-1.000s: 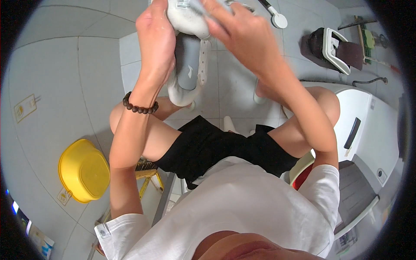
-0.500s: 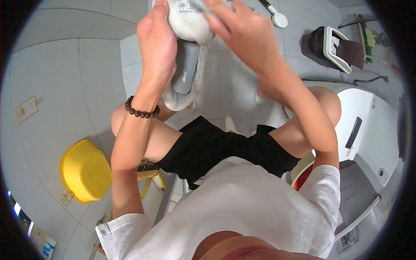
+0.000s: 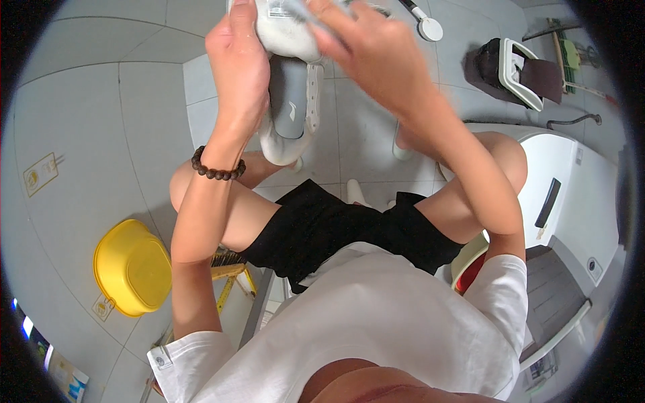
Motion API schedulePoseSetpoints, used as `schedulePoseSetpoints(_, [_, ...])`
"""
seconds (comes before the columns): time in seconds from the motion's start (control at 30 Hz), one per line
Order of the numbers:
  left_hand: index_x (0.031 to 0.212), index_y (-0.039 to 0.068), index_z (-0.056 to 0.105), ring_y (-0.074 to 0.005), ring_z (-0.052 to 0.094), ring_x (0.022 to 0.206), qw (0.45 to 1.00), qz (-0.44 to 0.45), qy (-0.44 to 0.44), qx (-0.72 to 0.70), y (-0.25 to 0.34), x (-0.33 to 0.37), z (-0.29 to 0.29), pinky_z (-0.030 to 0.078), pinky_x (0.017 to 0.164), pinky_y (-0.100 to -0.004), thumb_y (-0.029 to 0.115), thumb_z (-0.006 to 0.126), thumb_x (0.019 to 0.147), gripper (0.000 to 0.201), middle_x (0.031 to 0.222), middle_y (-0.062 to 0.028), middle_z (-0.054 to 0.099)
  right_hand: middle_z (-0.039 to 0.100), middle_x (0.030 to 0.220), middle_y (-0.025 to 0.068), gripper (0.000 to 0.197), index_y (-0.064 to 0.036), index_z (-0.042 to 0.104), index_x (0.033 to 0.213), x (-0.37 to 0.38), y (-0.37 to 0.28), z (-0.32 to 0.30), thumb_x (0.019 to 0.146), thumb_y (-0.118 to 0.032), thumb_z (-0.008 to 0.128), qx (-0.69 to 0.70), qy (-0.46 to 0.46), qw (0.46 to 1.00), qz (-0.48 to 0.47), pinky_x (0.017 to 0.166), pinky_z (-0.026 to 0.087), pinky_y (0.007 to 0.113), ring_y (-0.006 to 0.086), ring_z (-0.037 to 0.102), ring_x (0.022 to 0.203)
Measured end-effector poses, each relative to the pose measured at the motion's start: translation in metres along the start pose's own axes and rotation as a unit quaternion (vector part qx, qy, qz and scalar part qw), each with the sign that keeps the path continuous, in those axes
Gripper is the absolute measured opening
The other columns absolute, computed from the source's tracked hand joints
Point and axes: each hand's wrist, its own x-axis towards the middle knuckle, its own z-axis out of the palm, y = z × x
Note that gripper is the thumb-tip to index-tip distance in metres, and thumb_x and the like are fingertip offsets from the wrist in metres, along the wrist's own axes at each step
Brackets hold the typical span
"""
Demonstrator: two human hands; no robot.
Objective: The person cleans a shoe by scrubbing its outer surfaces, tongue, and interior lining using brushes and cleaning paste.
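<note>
A white sneaker (image 3: 287,101) with a grey insole hangs over the floor in front of me, heel toward me. Its padded white tongue is folded out, and a label shows on it. My left hand (image 3: 235,70) is closed on the shoe's left side, thumb on top near the tongue. Over the tongue's right side, my right hand (image 3: 383,57) is closed round a pale grey thing, blurred by motion and partly covered by the fingers; its kind is unclear. The toe end of the shoe lies past the top edge of the view.
On the left wall hangs a yellow basin (image 3: 134,269). To the right stand a white appliance-like box (image 3: 537,168) and a dark trash bin with a white rim (image 3: 524,74). A white round-headed handle (image 3: 428,29) lies on the tiled floor ahead. Beside my left thigh is a yellow-legged stand (image 3: 228,272).
The shoe has tipped slightly, so more of its insole faces me. My right hand has shifted a little left and down across the tongue. My left hand keeps its grip.
</note>
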Motion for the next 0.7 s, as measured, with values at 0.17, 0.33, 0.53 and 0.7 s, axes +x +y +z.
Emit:
schedulePoseSetpoints(0.17, [0.109,-0.002,0.068,-0.0124,0.062,0.091,0.999,-0.022,-0.004,-0.029,-0.003,-0.004,0.003,0.049,0.085,-0.0306,0.030,0.052,0.108,0.036,0.101,-0.0052,0.069,0.068,0.082,0.0156,0.066,-0.0084,0.052,0.150,0.006,0.021,0.013,0.089,-0.027,0.070,-0.076,0.004,0.997,-0.022,0.042,0.050,0.029,0.0171,0.057,0.051])
schedulePoseSetpoints(0.33, [0.109,-0.003,0.068,-0.0127,0.062,0.092,0.999,-0.034,0.014,-0.039,-0.003,0.001,-0.003,0.049,0.085,-0.0308,0.030,0.052,0.108,0.035,0.103,-0.0057,0.070,0.068,0.082,0.0182,0.068,-0.0070,0.051,0.151,0.000,-0.001,0.001,0.088,-0.025,0.071,-0.049,-0.006,0.998,-0.033,0.040,0.048,0.030,0.0186,0.057,0.050])
schedulePoseSetpoints(0.53, [0.112,-0.002,0.067,-0.0132,0.063,0.093,0.999,-0.032,-0.012,-0.042,0.002,-0.005,0.006,0.049,0.086,-0.0310,0.029,0.053,0.108,0.035,0.103,-0.0058,0.069,0.062,0.072,0.0137,0.073,-0.0145,0.048,0.155,0.004,0.014,-0.004,0.086,-0.024,0.073,0.006,0.017,0.999,0.031,0.040,0.047,0.031,0.0193,0.056,0.046])
schedulePoseSetpoints(0.7, [0.114,-0.002,0.066,-0.0140,0.064,0.095,0.997,-0.042,0.009,-0.072,-0.001,0.001,-0.003,0.050,0.088,-0.0321,0.029,0.054,0.107,0.033,0.104,-0.0061,0.070,0.055,0.066,0.0135,0.072,-0.0134,0.045,0.157,-0.007,-0.010,0.001,0.089,-0.018,0.070,-0.011,-0.026,0.999,-0.034,0.041,0.047,0.035,0.0250,0.054,0.044])
